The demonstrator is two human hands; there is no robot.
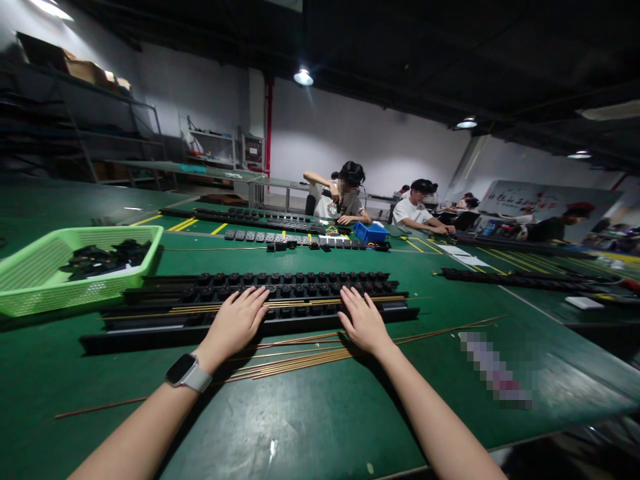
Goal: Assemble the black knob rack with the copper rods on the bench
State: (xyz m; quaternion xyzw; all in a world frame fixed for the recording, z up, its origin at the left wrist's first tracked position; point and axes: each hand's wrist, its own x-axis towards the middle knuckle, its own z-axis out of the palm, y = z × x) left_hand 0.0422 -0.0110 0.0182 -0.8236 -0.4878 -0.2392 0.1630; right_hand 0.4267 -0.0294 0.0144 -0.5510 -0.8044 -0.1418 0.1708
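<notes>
Both my hands lie palm down on a row of long black rails [145,335] fitted with dark round modules [300,288]. My left hand [239,325], fingers stretched forward, rests toward the middle of the rails; a watch [183,370] is on that wrist. My right hand [364,320] lies farther right with its fingers spread. Thin brass-coloured rods [305,304] run along the rails and pass at the fingers of both hands. More loose rods [300,363] lie on the green table in front of the rails, partly under my right wrist. What is beneath my palms is hidden.
A light green basket [85,293] with black parts stands at the left. Beyond the rails are a strip of grey modules [270,237], a blue bin [370,232] and a person [343,197] at work. Another black rail [505,277] lies at the right.
</notes>
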